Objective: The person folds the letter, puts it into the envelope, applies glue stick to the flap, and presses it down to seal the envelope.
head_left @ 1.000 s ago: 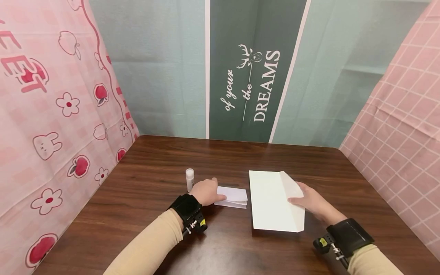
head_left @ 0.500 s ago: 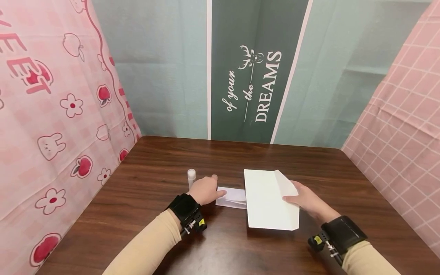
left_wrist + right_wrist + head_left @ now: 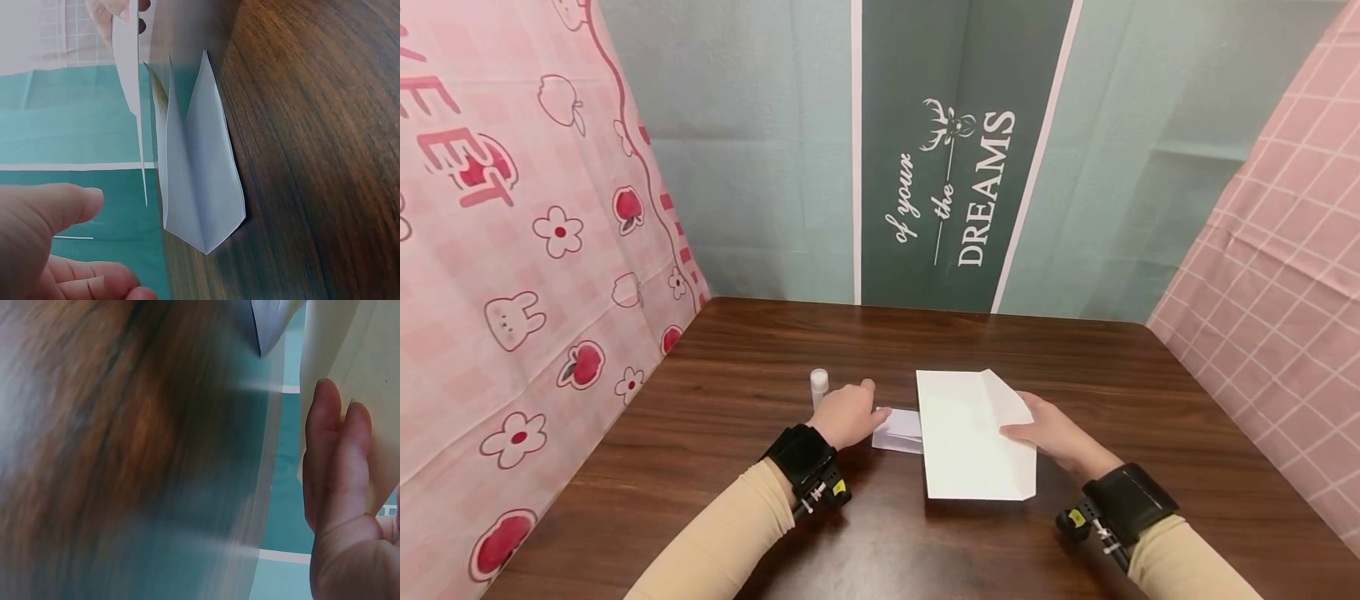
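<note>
Fingers and thumb of the right hand (image 3: pixel 1057 432) pinch the sheet (image 3: pixel 962 442), right of frame centre; the left hand (image 3: pixel 848 414), near centre, lies with thumb and fingers parted. Against the earlier frame, the sheet has moved left, masking the folded paper (image 3: pixel 897 427) at its right end; I judge this draws both together.

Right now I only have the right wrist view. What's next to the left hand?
Observer: Head view: a white tube stands upright beside the left hand.
Operator: Is that hand gripping the folded paper?
Observer: No. Left wrist view shows a gap between hand and paper.
Operator: Does the white sheet cover any of it?
Observer: Yes. In the head view, the sheet hides the folded paper's right-hand part.
</note>
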The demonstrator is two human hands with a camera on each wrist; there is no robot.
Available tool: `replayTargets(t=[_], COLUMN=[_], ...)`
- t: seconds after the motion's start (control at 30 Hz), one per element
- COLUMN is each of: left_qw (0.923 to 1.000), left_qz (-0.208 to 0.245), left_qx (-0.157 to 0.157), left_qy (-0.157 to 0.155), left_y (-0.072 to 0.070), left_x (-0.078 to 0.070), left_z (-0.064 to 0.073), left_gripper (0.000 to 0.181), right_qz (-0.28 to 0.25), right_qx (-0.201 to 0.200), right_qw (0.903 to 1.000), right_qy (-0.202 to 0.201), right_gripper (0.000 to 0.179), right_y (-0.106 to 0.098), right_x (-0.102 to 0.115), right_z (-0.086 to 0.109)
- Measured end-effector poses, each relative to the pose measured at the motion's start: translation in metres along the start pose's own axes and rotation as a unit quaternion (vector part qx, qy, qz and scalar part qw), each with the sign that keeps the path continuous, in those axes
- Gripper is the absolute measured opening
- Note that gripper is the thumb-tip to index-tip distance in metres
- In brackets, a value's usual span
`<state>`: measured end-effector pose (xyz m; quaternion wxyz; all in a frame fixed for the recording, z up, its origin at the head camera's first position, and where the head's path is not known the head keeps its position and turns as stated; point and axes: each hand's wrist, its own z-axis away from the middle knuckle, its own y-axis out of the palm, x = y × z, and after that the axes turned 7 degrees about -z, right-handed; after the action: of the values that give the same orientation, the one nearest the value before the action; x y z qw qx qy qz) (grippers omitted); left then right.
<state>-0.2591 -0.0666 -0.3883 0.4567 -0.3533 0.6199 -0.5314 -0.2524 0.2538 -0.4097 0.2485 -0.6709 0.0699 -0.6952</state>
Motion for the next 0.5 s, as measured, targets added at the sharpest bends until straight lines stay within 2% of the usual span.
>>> replayTargets(t=[0.2,0.5], left_qw=[0.9999,1.0000], left_qz=[-0.002,0.001], left_qx=[-0.013,-0.006], left_qy=[0.010,0.005], left_y=[-0.001,0.003], left_x=[-0.001,0.002], left_z=[0.003,0.002], left_gripper=[0.052,0.051], right_qz=[-0.014,-0.011], right_qx=[0.013,0.015], right_qw=[0.9998,0.9998], right_qy=[-0.011,-0.008], right_gripper=[0.075,0.075], right_y=[0.009,0.022], right_x=[0.002,0.007], right_z=[-0.005,-0.012])
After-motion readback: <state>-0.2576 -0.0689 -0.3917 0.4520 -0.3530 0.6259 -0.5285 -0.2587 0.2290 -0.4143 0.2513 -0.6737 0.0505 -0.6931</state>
